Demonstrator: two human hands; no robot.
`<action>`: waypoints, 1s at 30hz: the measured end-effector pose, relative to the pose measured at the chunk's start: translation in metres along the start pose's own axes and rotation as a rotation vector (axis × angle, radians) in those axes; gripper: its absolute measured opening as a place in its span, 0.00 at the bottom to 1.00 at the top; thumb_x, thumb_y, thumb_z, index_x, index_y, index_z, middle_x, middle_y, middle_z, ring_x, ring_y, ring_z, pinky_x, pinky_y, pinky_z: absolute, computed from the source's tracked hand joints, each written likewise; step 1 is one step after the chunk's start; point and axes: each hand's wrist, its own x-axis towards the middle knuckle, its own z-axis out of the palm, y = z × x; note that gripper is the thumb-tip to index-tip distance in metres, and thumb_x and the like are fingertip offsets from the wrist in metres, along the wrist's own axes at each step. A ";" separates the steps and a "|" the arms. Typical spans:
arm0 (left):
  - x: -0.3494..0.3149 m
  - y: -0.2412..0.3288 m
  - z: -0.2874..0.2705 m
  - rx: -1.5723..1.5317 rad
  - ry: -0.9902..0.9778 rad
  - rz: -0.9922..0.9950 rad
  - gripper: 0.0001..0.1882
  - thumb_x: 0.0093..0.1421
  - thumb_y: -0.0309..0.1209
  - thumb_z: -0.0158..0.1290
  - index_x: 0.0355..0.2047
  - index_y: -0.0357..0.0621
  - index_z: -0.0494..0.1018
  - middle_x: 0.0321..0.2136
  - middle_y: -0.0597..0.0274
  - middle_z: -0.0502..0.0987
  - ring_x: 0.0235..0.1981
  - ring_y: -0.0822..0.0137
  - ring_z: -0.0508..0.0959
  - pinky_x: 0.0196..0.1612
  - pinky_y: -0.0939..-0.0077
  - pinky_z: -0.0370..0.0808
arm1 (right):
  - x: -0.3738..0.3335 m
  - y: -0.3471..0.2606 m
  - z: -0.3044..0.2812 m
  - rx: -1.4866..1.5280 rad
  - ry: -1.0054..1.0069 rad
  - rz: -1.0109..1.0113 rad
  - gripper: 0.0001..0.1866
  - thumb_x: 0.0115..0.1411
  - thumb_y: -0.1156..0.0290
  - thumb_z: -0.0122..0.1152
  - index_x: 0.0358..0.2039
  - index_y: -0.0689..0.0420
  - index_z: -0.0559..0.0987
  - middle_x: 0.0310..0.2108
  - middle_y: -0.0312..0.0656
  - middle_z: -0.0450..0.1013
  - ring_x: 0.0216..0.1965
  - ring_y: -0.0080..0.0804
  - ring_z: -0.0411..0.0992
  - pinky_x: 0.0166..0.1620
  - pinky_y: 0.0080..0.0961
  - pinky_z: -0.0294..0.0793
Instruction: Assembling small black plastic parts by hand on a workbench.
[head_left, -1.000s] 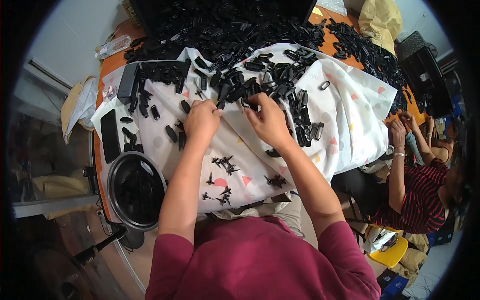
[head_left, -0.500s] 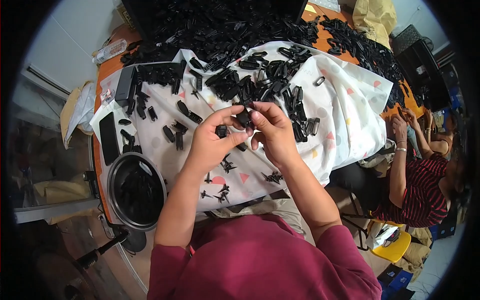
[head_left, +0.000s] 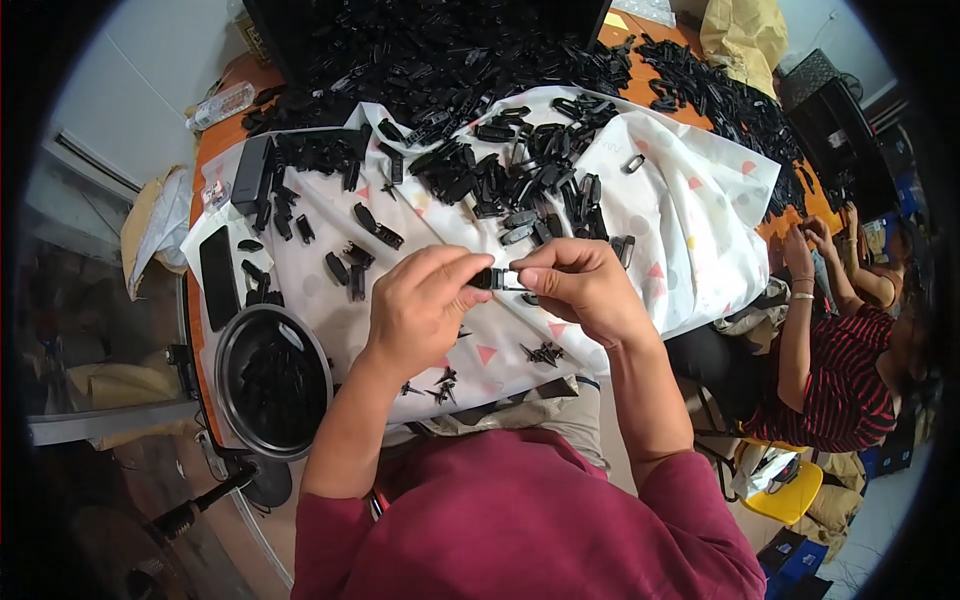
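Between my two hands, above the middle of the patterned cloth, is a small black plastic part with a shiny face. My left hand pinches its left end between thumb and fingers. The right end sits in the thumb and fingertips of my right hand. My fingers cover both ends of it. Just beyond the hands lies a heap of similar black plastic parts. Little black pointed pieces lie on the cloth nearer my body, with more pointed pieces by my left forearm.
A metal bowl of black pieces stands at the left, below a black phone and a dark grey box. Black parts cover the far table. A clear bottle lies far left. People work at the right.
Both hands have come nearer my body and slightly apart. The black part is now level between them, its shiny face showing. A greyish part now shows on the heap's near edge.
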 end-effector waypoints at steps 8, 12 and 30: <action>-0.021 0.002 0.030 -0.967 0.066 -0.666 0.15 0.52 0.31 0.56 0.40 0.40 0.72 0.28 0.70 0.72 0.20 0.79 0.66 0.21 0.86 0.63 | -0.004 0.007 0.025 0.215 0.052 -0.030 0.06 0.52 0.73 0.60 0.27 0.63 0.75 0.15 0.31 0.65 0.12 0.12 0.56 0.13 0.11 0.48; -0.025 0.007 0.042 -0.895 0.169 -0.745 0.17 0.57 0.34 0.52 0.45 0.41 0.70 0.28 0.71 0.71 0.19 0.84 0.62 0.20 0.90 0.59 | 0.000 0.033 0.029 -0.019 0.209 -0.171 0.11 0.54 0.73 0.58 0.36 0.64 0.71 0.16 0.33 0.67 0.13 0.15 0.59 0.14 0.11 0.54; -0.035 -0.056 0.039 -0.362 0.012 -0.807 0.04 0.48 0.27 0.55 0.26 0.43 0.73 0.21 0.68 0.72 0.22 0.75 0.72 0.25 0.82 0.68 | 0.111 0.052 -0.016 -1.293 0.287 -0.466 0.20 0.45 0.70 0.59 0.43 0.50 0.75 0.39 0.46 0.67 0.40 0.44 0.67 0.43 0.32 0.68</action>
